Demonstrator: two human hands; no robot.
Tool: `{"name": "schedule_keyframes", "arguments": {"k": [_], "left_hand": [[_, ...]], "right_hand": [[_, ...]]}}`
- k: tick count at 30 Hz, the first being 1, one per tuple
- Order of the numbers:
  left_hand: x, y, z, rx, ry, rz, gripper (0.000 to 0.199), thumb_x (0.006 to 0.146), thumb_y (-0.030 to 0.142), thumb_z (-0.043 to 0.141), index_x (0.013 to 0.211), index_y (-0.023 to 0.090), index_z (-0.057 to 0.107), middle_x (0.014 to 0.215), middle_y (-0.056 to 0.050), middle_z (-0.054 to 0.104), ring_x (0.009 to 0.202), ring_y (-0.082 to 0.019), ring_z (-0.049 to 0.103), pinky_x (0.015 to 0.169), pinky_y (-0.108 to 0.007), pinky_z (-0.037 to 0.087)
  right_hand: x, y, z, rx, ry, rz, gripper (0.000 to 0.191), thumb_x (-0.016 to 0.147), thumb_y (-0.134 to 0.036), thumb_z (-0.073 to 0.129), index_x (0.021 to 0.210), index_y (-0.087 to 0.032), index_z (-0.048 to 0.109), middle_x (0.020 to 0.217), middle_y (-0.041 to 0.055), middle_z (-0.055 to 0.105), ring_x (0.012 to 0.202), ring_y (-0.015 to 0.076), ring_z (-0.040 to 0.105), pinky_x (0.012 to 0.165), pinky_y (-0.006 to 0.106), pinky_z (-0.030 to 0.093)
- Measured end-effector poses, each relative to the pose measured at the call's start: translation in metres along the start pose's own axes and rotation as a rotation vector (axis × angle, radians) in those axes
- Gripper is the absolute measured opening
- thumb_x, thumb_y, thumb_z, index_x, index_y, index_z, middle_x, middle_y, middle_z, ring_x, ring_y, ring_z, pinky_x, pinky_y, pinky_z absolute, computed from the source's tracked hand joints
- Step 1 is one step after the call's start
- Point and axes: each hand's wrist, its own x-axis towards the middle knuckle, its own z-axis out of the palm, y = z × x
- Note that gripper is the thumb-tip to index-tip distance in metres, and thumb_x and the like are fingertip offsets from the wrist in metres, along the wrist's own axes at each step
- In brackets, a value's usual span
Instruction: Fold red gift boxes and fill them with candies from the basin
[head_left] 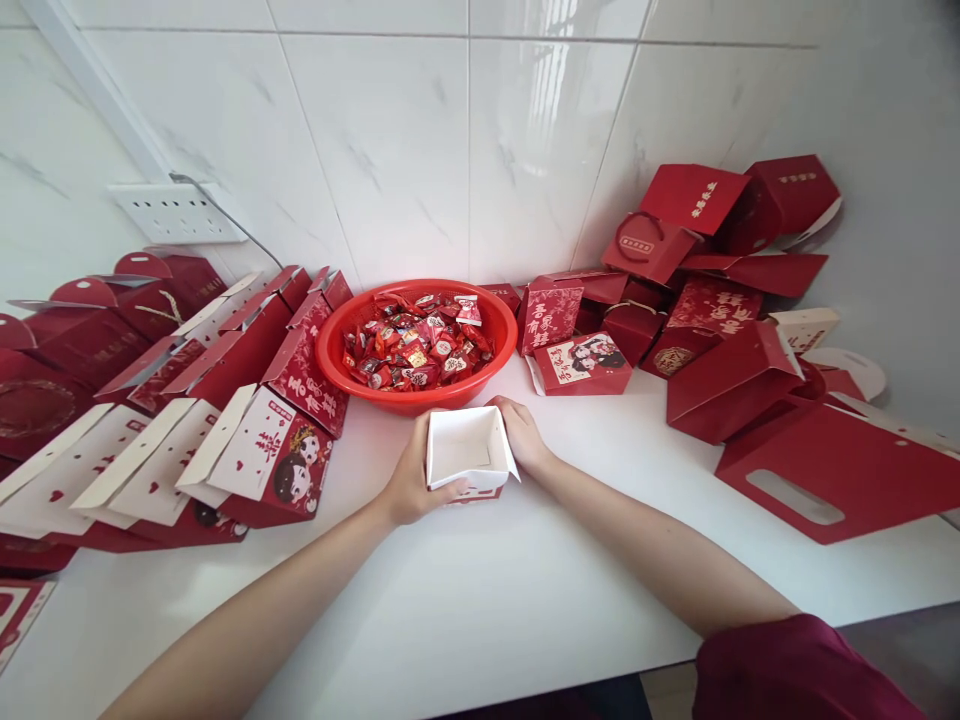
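Observation:
Between my hands, above the white tabletop, is a small paper gift box [466, 440] with its top open toward me. Its white inside shows no contents, and a strip of red print runs along its lower front. My left hand [416, 475] wraps round the left side, thumb across the front. On the far right side, my right hand [523, 435] grips the wall beside a white flap that sticks outward. Some of the right fingers are hidden behind the box. Just beyond it stands a red plastic basin [330, 365] filled with wrapped candies [416, 340].
Rows of red and white gift boxes [255, 450] line the left of the table [450, 620]. To the right are a flat-lying printed box [581, 365] and a jumbled pile of red boxes [731, 370]. A tiled wall [390, 150] with a socket strip [176, 213] bounds the back.

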Motion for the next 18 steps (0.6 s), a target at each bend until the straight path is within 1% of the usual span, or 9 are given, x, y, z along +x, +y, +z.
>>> {"name": "schedule_keyframes", "arguments": {"k": [4,6,8,9,11,13,14,16,18], "left_hand": [[0.003,-0.004,-0.003,-0.083,0.008,-0.021,0.081,0.07,0.041,0.081,0.131,0.023,0.03,0.135,-0.015,0.047,0.127,-0.033,0.048,0.106,-0.052,0.041],[0.004,-0.005,-0.002,-0.147,-0.018,-0.034,0.083,0.067,0.041,0.084,0.129,0.024,0.031,0.136,-0.015,0.048,0.127,-0.034,0.049,0.105,-0.053,0.042],[0.004,-0.006,-0.001,-0.174,-0.028,-0.049,0.086,0.064,0.041,0.086,0.128,0.024,0.032,0.136,-0.015,0.049,0.127,-0.035,0.049,0.105,-0.053,0.043],[0.004,-0.006,0.0,-0.175,-0.025,-0.055,0.087,0.064,0.041,0.086,0.129,0.025,0.031,0.135,-0.015,0.049,0.127,-0.035,0.049,0.105,-0.053,0.043],[0.005,-0.007,-0.001,-0.176,-0.016,-0.057,0.089,0.062,0.041,0.087,0.129,0.025,0.031,0.133,-0.015,0.05,0.126,-0.034,0.05,0.105,-0.052,0.044],[0.005,-0.007,-0.002,-0.182,-0.013,-0.047,0.091,0.062,0.04,0.087,0.131,0.024,0.03,0.132,-0.015,0.051,0.124,-0.034,0.052,0.104,-0.05,0.045],[0.005,-0.008,-0.003,-0.182,-0.013,-0.038,0.092,0.062,0.04,0.087,0.132,0.023,0.03,0.132,-0.015,0.051,0.125,-0.034,0.052,0.104,-0.049,0.044],[0.005,-0.008,-0.004,-0.163,-0.003,-0.024,0.093,0.063,0.04,0.086,0.135,0.021,0.029,0.134,-0.016,0.05,0.127,-0.035,0.05,0.106,-0.049,0.042],[0.004,-0.009,-0.006,-0.141,0.011,-0.02,0.092,0.065,0.039,0.085,0.136,0.021,0.029,0.135,-0.016,0.05,0.128,-0.035,0.049,0.108,-0.049,0.041]], "right_hand": [[0.022,-0.018,-0.025,0.097,0.23,-0.1,0.035,0.085,-0.053,0.038,0.076,-0.022,0.052,0.081,0.0044,0.065,0.066,0.0163,0.057,0.065,0.029,0.047],[0.037,-0.037,-0.037,0.133,0.334,-0.165,0.033,0.087,-0.052,0.036,0.081,-0.023,0.051,0.089,0.0038,0.065,0.067,0.014,0.057,0.066,0.027,0.047],[0.053,-0.063,-0.044,0.134,0.371,-0.241,0.03,0.089,-0.049,0.038,0.083,-0.023,0.052,0.092,0.0022,0.064,0.07,0.0125,0.058,0.069,0.025,0.048],[0.062,-0.076,-0.043,0.105,0.339,-0.284,0.028,0.089,-0.047,0.04,0.084,-0.023,0.054,0.093,0.0016,0.065,0.073,0.0123,0.06,0.071,0.025,0.049],[0.082,-0.101,-0.036,-0.181,0.117,-0.359,0.033,0.096,-0.041,0.035,0.087,-0.021,0.059,0.095,0.0021,0.067,0.082,0.0124,0.063,0.078,0.025,0.05],[0.105,-0.119,-0.022,-0.649,-0.207,-0.209,0.047,0.103,-0.037,0.022,0.092,-0.018,0.063,0.096,0.0023,0.068,0.088,0.0124,0.064,0.083,0.025,0.051],[0.117,-0.124,-0.014,-0.742,-0.287,-0.137,0.046,0.104,-0.038,0.026,0.093,-0.015,0.065,0.094,0.0035,0.068,0.087,0.0148,0.065,0.081,0.028,0.052],[0.14,-0.129,0.001,-0.885,-0.372,-0.043,0.033,0.1,-0.039,0.046,0.105,-0.012,0.066,0.104,0.0059,0.067,0.092,0.02,0.065,0.081,0.034,0.055],[0.16,-0.128,0.012,-1.028,-0.416,0.008,0.033,0.095,-0.037,0.059,0.119,-0.014,0.061,0.118,0.0084,0.063,0.101,0.0226,0.064,0.085,0.041,0.055]]}}
